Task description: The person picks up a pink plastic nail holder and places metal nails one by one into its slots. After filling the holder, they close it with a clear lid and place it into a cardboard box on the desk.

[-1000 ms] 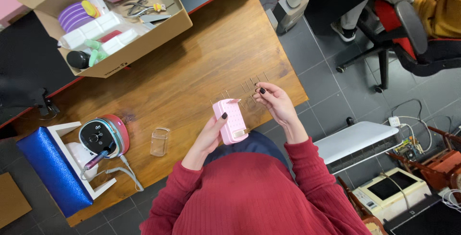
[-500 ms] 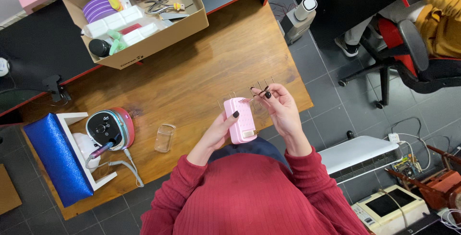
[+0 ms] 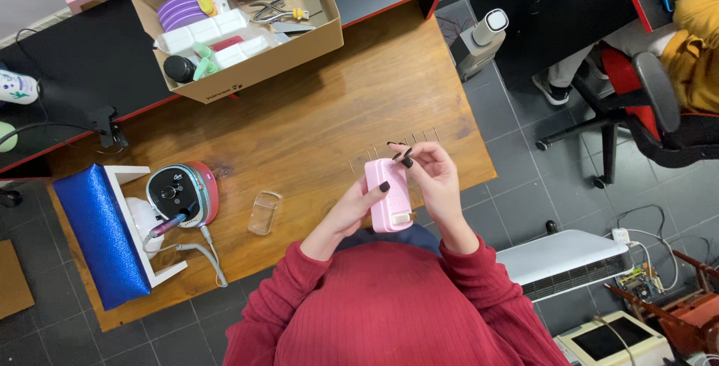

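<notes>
Since the earlier frame, right hand (image 3: 433,175) has shifted onto the top of the pink case (image 3: 389,194). Head cam: I see its fingertips pinching a small bit there; left hand (image 3: 350,212) fingers wrapped round case, held above wooden table (image 3: 299,126) edge. Row of bits (image 3: 397,147) behind.

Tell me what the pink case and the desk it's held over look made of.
Pink case: apparently smooth, matte plastic, with an even colour and rounded corners. Desk: wood or wood veneer with visible brown grain and a slight sheen; which one is unclear.
</notes>
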